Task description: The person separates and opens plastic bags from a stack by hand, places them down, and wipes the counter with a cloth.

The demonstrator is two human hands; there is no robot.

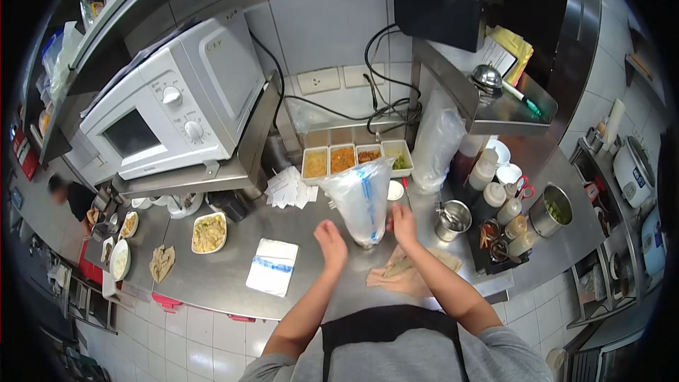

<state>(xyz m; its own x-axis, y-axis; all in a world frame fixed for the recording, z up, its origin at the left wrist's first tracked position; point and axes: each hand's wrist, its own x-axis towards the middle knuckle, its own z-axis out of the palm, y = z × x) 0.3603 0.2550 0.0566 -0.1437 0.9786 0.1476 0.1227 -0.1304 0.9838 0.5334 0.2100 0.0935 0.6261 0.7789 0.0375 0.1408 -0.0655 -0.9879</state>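
A clear plastic bag with blue print (364,198) stands upright on the steel counter, between my two hands. My left hand (331,244) is just left of it, fingers curled, a small gap apart from the bag. On the other side my right hand (402,226) is at the bag's right edge; whether its fingers touch the plastic is unclear. Below my right forearm lies a crumpled brown cloth (396,274). A flat white packet with a blue stripe (272,267) lies to the left.
A food bowl (209,233) and a microwave (170,99) are at the left. Behind the bag sit food trays (342,159). Sauce bottles (493,198), a metal pot (551,211) and a steel container (453,220) stand right. Another person (71,201) is far left.
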